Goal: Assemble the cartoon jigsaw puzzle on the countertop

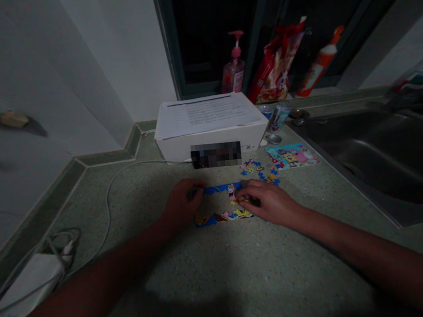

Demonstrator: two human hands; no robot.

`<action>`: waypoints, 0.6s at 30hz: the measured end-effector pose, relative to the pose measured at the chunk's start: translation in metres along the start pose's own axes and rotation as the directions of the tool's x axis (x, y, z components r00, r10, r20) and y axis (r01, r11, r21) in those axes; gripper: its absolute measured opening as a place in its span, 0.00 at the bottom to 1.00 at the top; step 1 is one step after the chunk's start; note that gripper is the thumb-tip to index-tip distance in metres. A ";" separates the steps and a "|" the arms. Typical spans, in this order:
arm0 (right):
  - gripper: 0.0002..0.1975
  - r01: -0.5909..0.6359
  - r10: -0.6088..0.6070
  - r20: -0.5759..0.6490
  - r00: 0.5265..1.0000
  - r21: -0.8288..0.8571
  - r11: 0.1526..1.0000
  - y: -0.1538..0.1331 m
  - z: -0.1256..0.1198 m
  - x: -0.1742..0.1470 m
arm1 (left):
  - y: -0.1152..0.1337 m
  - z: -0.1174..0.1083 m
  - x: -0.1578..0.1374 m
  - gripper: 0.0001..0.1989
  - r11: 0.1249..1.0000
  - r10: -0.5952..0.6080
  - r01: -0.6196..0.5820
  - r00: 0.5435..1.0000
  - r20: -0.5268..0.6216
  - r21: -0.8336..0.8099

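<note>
A partly assembled jigsaw puzzle (216,218) lies flat on the counter, its blue top strip and colourful bottom strip joined by pieces near the right side. The middle shows bare countertop. At its upper left edge, my left hand (183,203) has its fingers curled on the border. My right hand (269,199) is at the right side, thumb and fingers pinched around a small puzzle piece (242,199) that they partly cover. Just above the right hand are loose puzzle pieces (259,168). A cartoon picture card (293,156) rests beyond them.
Behind the puzzle stands a white box (210,121) with a printed sheet on top and a blurred dark object before it. A white cable (107,202) runs along the left. Beside the box are a can (280,117) and a lid (274,139). A metal sink (374,159) is right.
</note>
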State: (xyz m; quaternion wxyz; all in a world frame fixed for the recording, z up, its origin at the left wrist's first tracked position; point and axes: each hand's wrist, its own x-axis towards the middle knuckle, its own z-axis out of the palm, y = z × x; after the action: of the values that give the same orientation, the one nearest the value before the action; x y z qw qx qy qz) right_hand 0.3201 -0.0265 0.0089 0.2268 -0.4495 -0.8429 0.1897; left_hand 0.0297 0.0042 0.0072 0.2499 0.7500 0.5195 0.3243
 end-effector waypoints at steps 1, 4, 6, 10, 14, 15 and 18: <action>0.09 -0.003 0.003 -0.002 1.000 -0.005 1.000 0.000 0.000 0.000 | 0.000 0.000 0.000 0.08 1.000 -0.001 0.001 1.000 -0.002 0.002; 0.09 -0.006 0.006 -0.003 1.000 -0.022 1.000 0.000 0.000 0.001 | 0.000 0.000 0.000 0.09 1.000 -0.003 0.003 1.000 0.001 0.005; 0.09 -0.004 0.004 0.000 1.000 -0.028 1.000 -0.002 0.000 0.001 | 0.000 0.000 0.000 0.09 1.000 -0.004 0.004 1.000 0.006 0.002; 0.09 -0.021 0.021 0.002 1.000 -0.037 0.999 -0.004 -0.002 0.001 | 0.002 -0.001 -0.001 0.09 1.000 -0.011 0.011 1.000 0.015 0.000; 0.08 -0.012 0.012 0.001 1.000 -0.040 0.999 -0.003 -0.002 0.001 | 0.002 0.000 -0.001 0.09 1.000 -0.027 0.027 1.000 0.012 0.006; 0.08 -0.014 0.014 0.004 1.000 -0.042 0.999 -0.003 -0.002 0.001 | 0.002 0.000 -0.001 0.09 1.000 -0.027 0.027 1.000 0.011 0.004; 0.08 -0.030 0.031 0.016 0.999 -0.057 0.998 -0.003 -0.002 0.000 | 0.002 0.000 -0.001 0.09 1.000 -0.026 0.026 1.000 0.007 -0.007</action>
State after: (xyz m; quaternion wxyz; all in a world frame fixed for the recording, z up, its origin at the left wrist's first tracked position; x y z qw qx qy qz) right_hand 0.3188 -0.0276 0.0123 0.2038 -0.4670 -0.8429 0.1727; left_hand 0.0307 0.0031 0.0083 0.2587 0.7433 0.5273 0.3201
